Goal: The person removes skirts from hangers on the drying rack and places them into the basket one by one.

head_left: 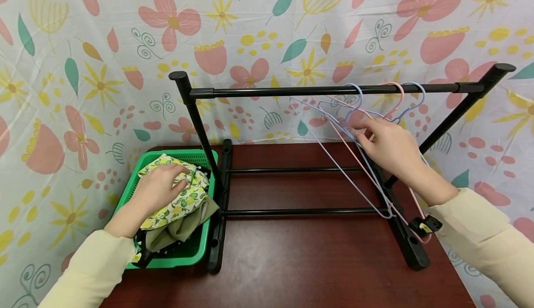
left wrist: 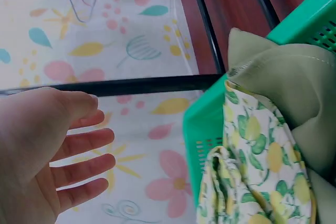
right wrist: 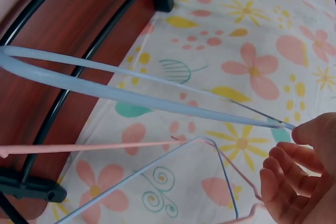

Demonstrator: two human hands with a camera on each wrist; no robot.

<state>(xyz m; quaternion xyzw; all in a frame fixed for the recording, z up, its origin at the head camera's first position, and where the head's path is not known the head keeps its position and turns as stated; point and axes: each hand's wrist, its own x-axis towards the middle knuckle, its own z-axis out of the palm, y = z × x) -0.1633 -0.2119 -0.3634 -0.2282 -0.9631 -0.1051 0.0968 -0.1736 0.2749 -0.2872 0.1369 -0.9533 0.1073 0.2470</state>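
My right hand [head_left: 390,143] pinches a light blue hanger [right wrist: 157,103] just below its hook, between thumb and fingers. That hook still loops over the black rail [head_left: 275,92] of a clothes rack. A pink hanger [head_left: 402,95] and another blue hanger [head_left: 423,95] hang to its right. On the left, my left hand [head_left: 160,185] hovers above a green basket [head_left: 175,262], with its fingers relaxed and apart. Inside the basket lie a lemon-print cloth [left wrist: 268,150] and an olive green cloth [left wrist: 294,82]. The left wrist view shows that hand holding nothing.
The rack's left foot [head_left: 216,247] stands beside the basket and its right foot [head_left: 410,250] near the table's right side. Two lower bars [head_left: 300,212] join them above the dark red table [head_left: 292,261]. A flowered curtain [head_left: 104,127] hangs behind and at the sides.
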